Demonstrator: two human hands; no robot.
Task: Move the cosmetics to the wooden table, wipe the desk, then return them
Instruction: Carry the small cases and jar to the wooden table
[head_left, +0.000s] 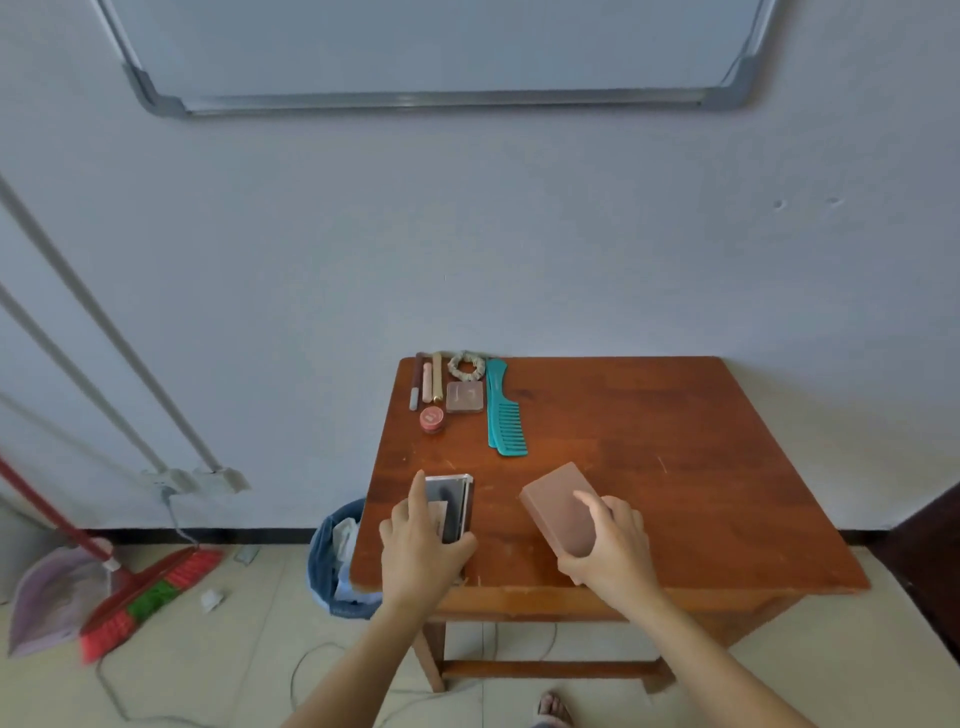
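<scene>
The dark, silver-edged case (453, 493) sits at the counter's (649, 441) near left, its near half hidden under the left hand (421, 551), so its kind is hard to tell. The left fingers (417, 488) grip it, index stretched along its left edge, thumb curled round the right. The right hand (605, 545) covers the near end of a pinkish-brown box (558, 501), its fingers (592, 503) clasped round it. Whether the box is lifted cannot be told. Far left lie slim sticks (428, 382), a scrunchie (466, 365), a small palette (464, 397), a round jar (432, 419) and a teal comb (501, 410).
</scene>
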